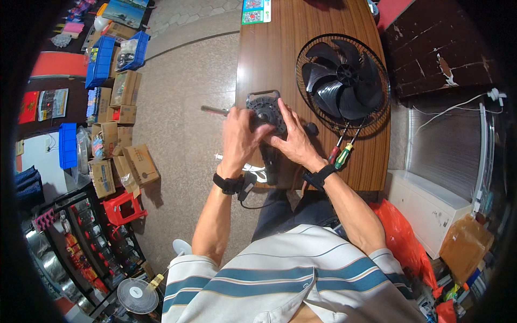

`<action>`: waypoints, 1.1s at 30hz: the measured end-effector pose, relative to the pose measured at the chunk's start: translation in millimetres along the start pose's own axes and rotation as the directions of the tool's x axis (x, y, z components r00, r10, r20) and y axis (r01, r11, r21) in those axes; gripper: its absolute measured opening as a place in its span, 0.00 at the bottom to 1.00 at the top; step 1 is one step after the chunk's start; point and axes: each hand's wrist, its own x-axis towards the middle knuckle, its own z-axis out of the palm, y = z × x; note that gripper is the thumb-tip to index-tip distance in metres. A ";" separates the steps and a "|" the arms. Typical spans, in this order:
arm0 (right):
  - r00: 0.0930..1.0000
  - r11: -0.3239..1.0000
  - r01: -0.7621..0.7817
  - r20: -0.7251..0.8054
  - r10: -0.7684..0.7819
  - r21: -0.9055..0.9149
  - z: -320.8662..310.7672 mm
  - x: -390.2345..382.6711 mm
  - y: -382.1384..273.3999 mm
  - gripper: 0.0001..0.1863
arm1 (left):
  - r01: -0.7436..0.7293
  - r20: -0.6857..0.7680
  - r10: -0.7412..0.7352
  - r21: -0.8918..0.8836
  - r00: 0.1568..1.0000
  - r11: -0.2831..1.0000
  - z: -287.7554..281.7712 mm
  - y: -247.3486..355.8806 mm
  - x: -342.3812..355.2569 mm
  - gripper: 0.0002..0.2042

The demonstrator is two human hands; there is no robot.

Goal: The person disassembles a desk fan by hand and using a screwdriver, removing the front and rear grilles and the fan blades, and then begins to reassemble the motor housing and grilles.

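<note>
A black fan motor head [265,107] with a loop handle at its far end lies near the left edge of the wooden table. Its dark neck [270,164] points toward me. My left hand [241,139], slightly blurred, is curled at the motor's left side. A slim grey tool handle [214,110] sticks out leftward from that hand past the table edge; the tool's other end is hidden. Along the motor's right side lies my right hand [293,137], fingers stretched along the rim and thumb toward the centre, gripping it. A small black knob [311,128] sits beside it.
A black fan blade [344,75] rests in its round wire guard [298,67] at the right. Below it lie a red screwdriver [334,153] and a green-yellow screwdriver [343,156]. A white cable [256,171] hangs at the near left edge. Cardboard boxes [141,164] stand on the floor.
</note>
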 end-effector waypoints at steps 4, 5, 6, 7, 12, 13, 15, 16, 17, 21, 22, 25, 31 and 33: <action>0.999 0.999 -0.031 -0.019 0.031 0.016 6.5 -2.1 -9.6 0.61 | 0.051 -0.046 -0.047 0.108 0.998 0.993 -7.7 -7.0 -16.0 0.31; 0.999 0.999 -0.031 -0.027 0.032 0.022 10.2 -3.5 -11.9 0.61 | 0.051 -0.074 -0.043 0.105 0.996 0.993 -8.2 -10.8 -19.4 0.31; 0.999 1.000 -0.027 -0.027 0.028 0.011 7.1 -2.7 -9.1 0.61 | 0.050 -0.082 -0.042 0.097 0.996 0.994 -3.6 -7.4 -17.3 0.31; 1.000 1.000 -0.013 -0.026 0.012 -0.014 3.3 -1.4 -6.1 0.62 | -0.043 -0.104 0.065 0.198 0.992 0.979 2.8 -2.1 -13.6 0.28; 1.000 1.000 -0.019 -0.012 0.019 -0.005 -1.9 -4.0 -7.1 0.63 | -0.023 -0.126 0.014 -0.076 0.992 0.997 -10.2 -16.1 -27.0 0.09; 1.000 1.000 -0.022 -0.016 0.022 -0.010 -0.6 -3.4 -7.8 0.62 | 0.074 -0.131 -0.099 -0.183 0.986 0.980 -17.2 -14.6 -31.6 0.07; 1.000 1.000 -0.024 -0.019 0.023 -0.017 -0.4 -2.5 -8.3 0.62 | 0.128 -0.124 -0.141 -0.102 0.982 0.986 -18.5 -7.9 -29.5 0.09; 1.000 1.000 -0.027 -0.015 0.027 -0.011 -1.6 -2.2 -8.1 0.61 | 0.065 -0.154 -0.083 -0.117 0.985 0.991 -11.2 -5.6 -25.8 0.14; 0.999 1.000 -0.031 -0.011 0.031 -0.006 -2.2 -2.2 -8.2 0.61 | 0.001 -0.185 -0.026 -0.130 0.982 0.991 -3.5 -6.6 -20.7 0.19; 1.000 1.000 -0.007 -0.005 0.007 0.008 -1.2 -3.7 -7.4 0.59 | -0.129 -0.031 0.128 -0.054 0.991 0.990 9.1 -8.7 -21.8 0.23; 1.000 1.000 -0.009 -0.006 0.010 0.005 -2.8 -4.4 -7.3 0.59 | -0.075 -0.069 0.071 -0.051 0.995 0.996 2.4 -9.3 -23.5 0.20; 1.000 1.000 -0.016 -0.021 0.016 0.002 -2.5 -4.2 -7.8 0.59 | 0.328 -0.110 -0.382 -0.334 0.917 0.884 -21.2 -2.8 -31.2 0.16; 1.000 1.000 -0.018 -0.006 0.018 0.014 -2.0 -4.1 -6.0 0.60 | -0.049 -0.162 0.013 -0.218 0.987 0.975 8.8 -10.4 -24.7 0.29; 1.000 1.000 -0.008 0.002 0.008 0.027 -1.5 -4.6 -5.9 0.60 | -0.138 -0.120 0.124 -0.119 0.985 0.983 9.8 -17.9 -24.9 0.27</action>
